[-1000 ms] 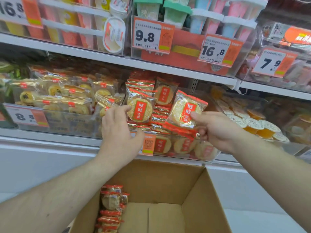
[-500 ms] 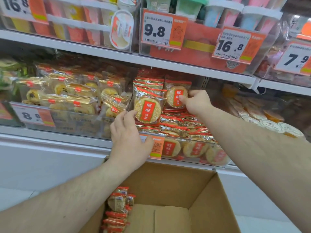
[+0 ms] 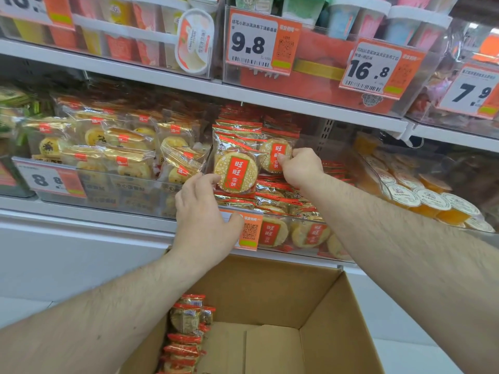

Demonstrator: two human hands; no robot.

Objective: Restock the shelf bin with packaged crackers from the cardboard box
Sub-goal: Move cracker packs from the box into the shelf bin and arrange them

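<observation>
the left hand [image 3: 205,225] rests its straight fingers on the lower left edge of an upright rice cracker packet [image 3: 235,170] at the front of the clear shelf bin [image 3: 280,238]. the right hand [image 3: 299,168] pinches a second cracker packet [image 3: 274,153] just behind it. more packets [image 3: 186,327] lie along the left wall of the cardboard box [image 3: 337,319] below the shelf.

On the upper shelf [image 3: 162,72] stood clear bins of pastel dessert cups [image 3: 348,21] and a white oval tub [image 3: 195,41] turned on its side. Orange price tags read 9.8 [image 3: 263,43], 16.8 [image 3: 378,68] and 7.9 [image 3: 471,90]. Below, gold-wrapped pastries [image 3: 116,149] filled a left-hand bin tagged 8.8 [image 3: 48,179], while orange jelly cups [image 3: 421,195] with white lids lay heaped at the right.
</observation>
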